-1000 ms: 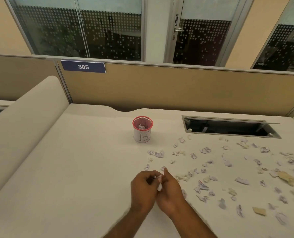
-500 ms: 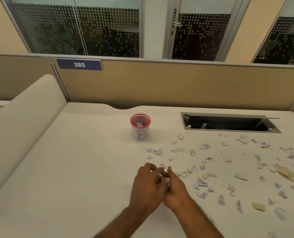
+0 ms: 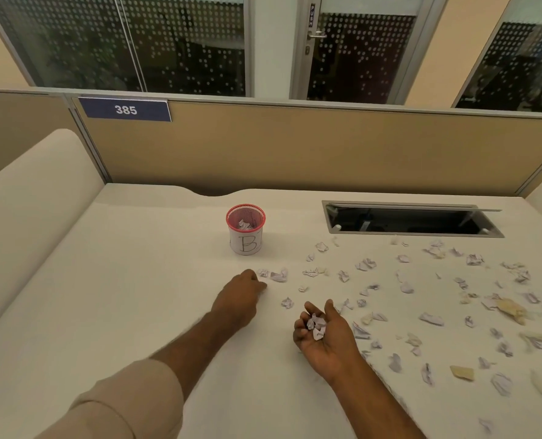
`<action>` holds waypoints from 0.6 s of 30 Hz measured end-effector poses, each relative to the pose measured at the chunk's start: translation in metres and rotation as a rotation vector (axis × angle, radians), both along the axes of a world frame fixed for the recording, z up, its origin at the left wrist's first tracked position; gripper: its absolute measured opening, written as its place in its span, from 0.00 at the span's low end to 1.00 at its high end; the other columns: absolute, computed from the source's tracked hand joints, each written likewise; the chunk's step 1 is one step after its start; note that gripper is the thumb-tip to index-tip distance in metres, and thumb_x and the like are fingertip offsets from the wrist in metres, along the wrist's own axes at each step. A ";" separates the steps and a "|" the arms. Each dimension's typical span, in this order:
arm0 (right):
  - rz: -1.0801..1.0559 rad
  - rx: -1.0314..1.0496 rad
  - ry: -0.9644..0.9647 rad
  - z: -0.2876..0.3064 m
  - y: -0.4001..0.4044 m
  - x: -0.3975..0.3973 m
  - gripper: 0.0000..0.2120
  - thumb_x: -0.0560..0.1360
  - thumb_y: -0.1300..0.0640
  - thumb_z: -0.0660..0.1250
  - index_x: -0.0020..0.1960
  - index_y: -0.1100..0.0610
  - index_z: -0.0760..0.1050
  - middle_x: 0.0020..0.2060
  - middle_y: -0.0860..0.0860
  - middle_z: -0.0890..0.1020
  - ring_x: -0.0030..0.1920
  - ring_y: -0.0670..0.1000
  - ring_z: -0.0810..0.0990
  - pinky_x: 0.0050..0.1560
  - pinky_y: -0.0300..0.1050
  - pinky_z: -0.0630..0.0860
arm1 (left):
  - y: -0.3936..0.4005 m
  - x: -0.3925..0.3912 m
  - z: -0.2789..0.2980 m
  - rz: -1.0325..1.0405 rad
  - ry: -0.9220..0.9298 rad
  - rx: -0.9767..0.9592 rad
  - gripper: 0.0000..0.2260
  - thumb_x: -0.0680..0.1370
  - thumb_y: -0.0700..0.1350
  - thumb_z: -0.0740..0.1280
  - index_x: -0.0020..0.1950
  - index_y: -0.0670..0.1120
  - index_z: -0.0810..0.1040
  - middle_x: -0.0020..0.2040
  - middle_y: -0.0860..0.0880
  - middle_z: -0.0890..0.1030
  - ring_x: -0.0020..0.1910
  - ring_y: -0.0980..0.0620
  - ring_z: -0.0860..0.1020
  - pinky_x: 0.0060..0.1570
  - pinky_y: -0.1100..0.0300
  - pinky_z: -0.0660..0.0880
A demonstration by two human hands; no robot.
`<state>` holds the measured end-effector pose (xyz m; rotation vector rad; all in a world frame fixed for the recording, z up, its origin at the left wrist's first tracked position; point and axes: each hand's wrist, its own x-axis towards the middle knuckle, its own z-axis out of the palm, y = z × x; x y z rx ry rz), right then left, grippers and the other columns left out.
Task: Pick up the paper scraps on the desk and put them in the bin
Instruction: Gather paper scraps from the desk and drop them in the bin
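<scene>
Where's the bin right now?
In the head view, the red-rimmed bin marked "B" stands upright left of centre on the desk, beyond the left hand and left of the open cable tray.

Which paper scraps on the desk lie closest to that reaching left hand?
The two crumpled scraps just beyond the left hand, in front of the bin. All others lie farther right.
</scene>
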<state>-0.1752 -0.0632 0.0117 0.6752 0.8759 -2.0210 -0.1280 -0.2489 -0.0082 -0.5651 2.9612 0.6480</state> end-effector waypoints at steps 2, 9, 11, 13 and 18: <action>-0.003 -0.011 -0.001 0.001 0.000 0.000 0.24 0.80 0.43 0.55 0.43 0.62 0.75 0.27 0.55 0.76 0.31 0.52 0.71 0.23 0.36 0.68 | 0.001 0.005 -0.007 0.039 0.060 0.010 0.15 0.78 0.38 0.62 0.61 0.48 0.80 0.54 0.48 0.77 0.54 0.48 0.76 0.52 0.59 0.72; 0.018 -0.017 0.005 0.002 -0.003 0.008 0.23 0.80 0.44 0.55 0.43 0.63 0.75 0.27 0.55 0.75 0.31 0.52 0.71 0.23 0.37 0.68 | 0.013 0.031 -0.016 0.215 0.180 0.116 0.09 0.77 0.37 0.64 0.50 0.47 0.84 0.48 0.50 0.82 0.50 0.51 0.78 0.45 0.67 0.65; 0.032 -0.012 0.010 0.003 -0.004 0.010 0.23 0.81 0.44 0.56 0.43 0.62 0.75 0.27 0.55 0.75 0.30 0.52 0.71 0.23 0.37 0.68 | 0.018 0.036 -0.012 0.245 0.166 0.151 0.09 0.76 0.39 0.65 0.48 0.48 0.84 0.48 0.52 0.83 0.48 0.53 0.79 0.45 0.67 0.67; 0.036 -0.001 0.023 0.003 -0.005 0.012 0.20 0.81 0.46 0.57 0.43 0.62 0.75 0.27 0.55 0.75 0.30 0.52 0.71 0.22 0.37 0.67 | 0.025 0.041 -0.005 0.302 0.197 0.195 0.06 0.76 0.42 0.68 0.48 0.50 0.84 0.47 0.54 0.83 0.43 0.57 0.78 0.44 0.68 0.68; 0.017 0.011 0.047 0.001 -0.009 0.018 0.14 0.81 0.53 0.57 0.44 0.61 0.74 0.27 0.54 0.74 0.31 0.50 0.68 0.22 0.37 0.64 | 0.050 0.043 0.033 0.336 0.401 0.316 0.01 0.73 0.46 0.73 0.43 0.53 0.84 0.39 0.60 0.81 0.38 0.65 0.77 0.39 0.76 0.67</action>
